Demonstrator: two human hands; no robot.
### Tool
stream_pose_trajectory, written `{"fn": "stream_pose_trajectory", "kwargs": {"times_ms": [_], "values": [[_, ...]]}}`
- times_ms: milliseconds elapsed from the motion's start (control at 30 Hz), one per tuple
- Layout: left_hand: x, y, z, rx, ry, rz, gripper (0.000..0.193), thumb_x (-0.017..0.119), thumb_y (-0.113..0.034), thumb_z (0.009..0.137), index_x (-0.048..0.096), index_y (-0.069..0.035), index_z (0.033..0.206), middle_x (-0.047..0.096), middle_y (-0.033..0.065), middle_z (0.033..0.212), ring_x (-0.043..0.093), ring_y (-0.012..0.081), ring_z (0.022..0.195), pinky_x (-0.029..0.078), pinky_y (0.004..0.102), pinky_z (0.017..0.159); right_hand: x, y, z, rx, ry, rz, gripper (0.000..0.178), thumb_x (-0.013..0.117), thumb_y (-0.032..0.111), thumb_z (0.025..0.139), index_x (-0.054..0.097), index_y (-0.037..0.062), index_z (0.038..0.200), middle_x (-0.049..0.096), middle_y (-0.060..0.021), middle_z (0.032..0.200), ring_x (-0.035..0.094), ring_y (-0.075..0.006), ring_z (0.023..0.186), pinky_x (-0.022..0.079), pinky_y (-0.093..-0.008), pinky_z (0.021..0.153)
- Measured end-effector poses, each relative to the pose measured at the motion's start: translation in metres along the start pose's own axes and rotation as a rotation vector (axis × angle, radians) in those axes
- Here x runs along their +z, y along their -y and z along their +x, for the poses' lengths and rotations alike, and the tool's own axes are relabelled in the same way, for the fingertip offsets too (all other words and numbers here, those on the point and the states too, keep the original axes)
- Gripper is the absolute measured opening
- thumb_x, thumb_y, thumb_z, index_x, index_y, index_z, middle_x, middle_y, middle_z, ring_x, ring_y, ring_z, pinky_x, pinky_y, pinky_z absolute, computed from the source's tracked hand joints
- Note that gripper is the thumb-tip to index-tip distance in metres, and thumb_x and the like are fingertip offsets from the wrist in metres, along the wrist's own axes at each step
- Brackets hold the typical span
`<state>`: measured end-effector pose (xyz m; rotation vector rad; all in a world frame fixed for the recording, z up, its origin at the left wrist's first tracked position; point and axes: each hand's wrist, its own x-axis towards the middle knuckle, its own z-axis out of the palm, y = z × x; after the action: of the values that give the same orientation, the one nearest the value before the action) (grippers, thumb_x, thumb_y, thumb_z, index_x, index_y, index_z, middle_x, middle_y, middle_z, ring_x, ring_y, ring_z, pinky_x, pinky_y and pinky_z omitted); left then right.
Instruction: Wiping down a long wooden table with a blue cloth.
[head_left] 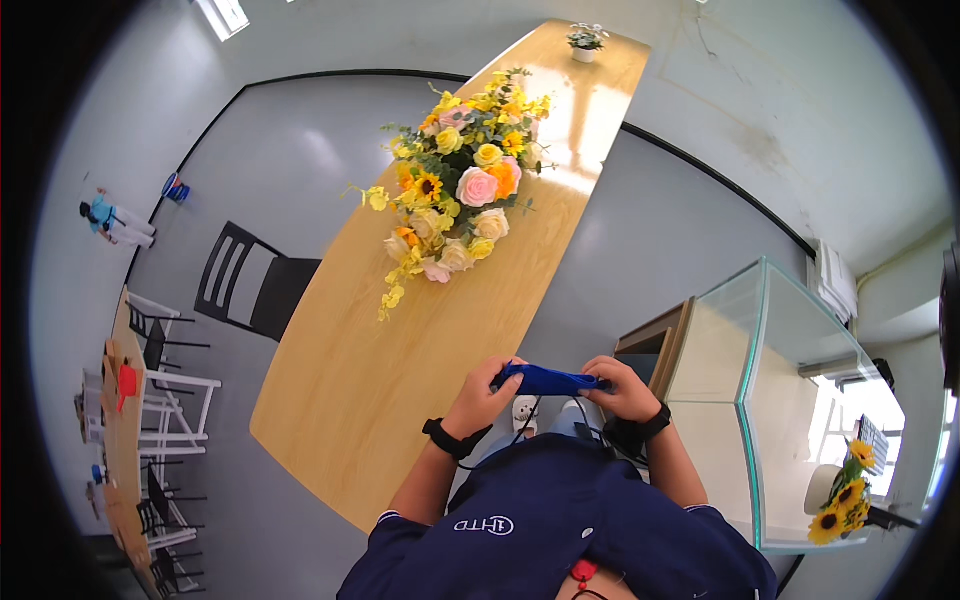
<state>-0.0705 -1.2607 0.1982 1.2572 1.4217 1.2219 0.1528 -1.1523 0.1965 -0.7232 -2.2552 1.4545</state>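
Note:
Both my hands hold a dark blue, flat, folded piece that looks like fabric, stretched sideways in front of my body. My left hand grips its left end, thumb on top and fingers curled round. At the other end, my right hand pinches it in the same way. Black bands circle both wrists, and thin dark cables hang below the blue fabric near my waist. Its exact kind is hard to make out. The near right edge of the long wooden table lies just to the left of my hands.
A large bunch of yellow, pink and orange flowers lies along the table, with a small potted plant at its far end. A black chair stands left. Right is a glass-edged counter with sunflowers. Far left, a person stands.

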Motion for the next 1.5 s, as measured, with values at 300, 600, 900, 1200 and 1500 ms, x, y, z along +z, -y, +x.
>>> {"fn": "stream_pose_trajectory", "kwargs": {"times_ms": [300,600,900,1200,1500], "values": [[-0.025,0.04,-0.061,-0.299,-0.462,0.08,0.016,0.056,-0.012,0.076,0.054,-0.001,0.088,0.053,0.0095,0.095,0.049,0.0234,0.093,0.041,0.0302,0.077,0.034,0.017,0.089,0.04,0.351,-0.118,0.017,0.063,0.015,0.071,0.056,0.0013,0.076,0.052,-0.0097,0.065,0.047,-0.0192,0.056,0.037,-0.0283,0.05],[0.012,0.046,-0.095,-0.328,-0.776,0.204,0.019,0.055,-0.009,0.073,0.052,0.0,0.09,0.053,0.0128,0.096,0.049,0.0277,0.093,0.04,0.0327,0.08,0.052,0.02,0.119,-0.205,0.58,-0.166,0.022,0.065,0.017,0.068,0.055,-0.001,0.076,0.054,-0.0127,0.066,0.05,-0.0247,0.057,0.039,-0.0307,0.051],[0.021,0.028,-0.08,-0.387,-0.778,0.309,0.025,0.058,-0.017,0.071,0.053,0.0,0.089,0.054,0.0157,0.088,0.052,0.0292,0.085,0.042,0.0335,0.074,0.047,0.015,0.128,-0.187,0.663,-0.149,0.027,0.068,0.02,0.067,0.053,-0.0016,0.074,0.049,-0.0121,0.06,0.047,-0.0199,0.05,0.038,-0.028,0.047],[0.022,0.028,-0.058,-0.329,-0.788,0.281,0.019,0.059,-0.014,0.069,0.053,0.0,0.081,0.054,0.0133,0.08,0.053,0.0262,0.077,0.042,0.0325,0.068,0.03,0.012,0.132,-0.163,0.578,-0.109,0.025,0.069,0.015,0.066,0.05,-0.0015,0.07,0.047,-0.0086,0.061,0.043,-0.0158,0.05,0.037,-0.0258,0.048],[0.027,0.021,-0.033,-0.292,-0.765,0.339,0.016,0.052,-0.008,0.067,0.053,-0.001,0.082,0.054,0.0143,0.079,0.052,0.0291,0.077,0.042,0.0344,0.068,0.016,0.001,0.137,-0.291,0.473,-0.026,0.027,0.07,0.01,0.063,0.046,0.0022,0.07,0.047,-0.0045,0.073,0.045,-0.0142,0.06,0.038,-0.0225,0.05]]}}
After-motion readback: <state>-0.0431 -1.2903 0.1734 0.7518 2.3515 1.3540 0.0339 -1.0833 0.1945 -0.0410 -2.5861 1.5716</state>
